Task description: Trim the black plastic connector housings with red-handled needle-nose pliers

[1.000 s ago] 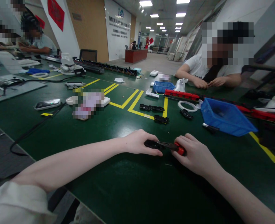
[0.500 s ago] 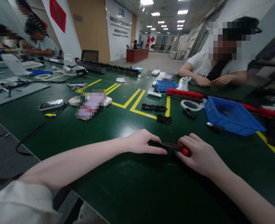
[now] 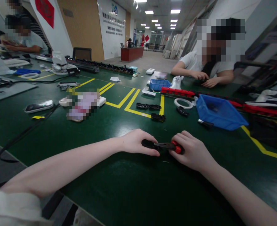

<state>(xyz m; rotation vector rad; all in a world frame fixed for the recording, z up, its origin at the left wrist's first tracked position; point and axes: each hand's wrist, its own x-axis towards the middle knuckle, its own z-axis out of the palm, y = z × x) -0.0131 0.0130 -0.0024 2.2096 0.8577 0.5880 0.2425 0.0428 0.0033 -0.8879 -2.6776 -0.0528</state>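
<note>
My left hand [image 3: 137,142] is closed on a small black part [image 3: 147,144], pinching it between thumb and fingers just above the green table [image 3: 110,188]. Red-handled pliers [image 3: 167,146] sit in my right hand [image 3: 191,150], whose fingers wrap round the grips. Their dark jaws point left and meet the black part; whether they bite on it I cannot tell. Below the jaws lies a thin pale scrap [image 3: 166,161]. Beyond my hands, more black parts [image 3: 148,106] rest on and beside the yellow tape lines.
A blue bin [image 3: 220,117] stands at right, with a white tape ring [image 3: 183,103] left of it. Behind runs a long red strip [image 3: 178,92]. A phone [image 3: 83,106] and a cable [image 3: 30,127] lie at left. Across the table sits a co-worker [image 3: 206,67].
The view has swung slightly right, so the whole scene sits further left. Both hands keep their hold on the black part and the pliers. The co-worker's hands have shifted a little.
</note>
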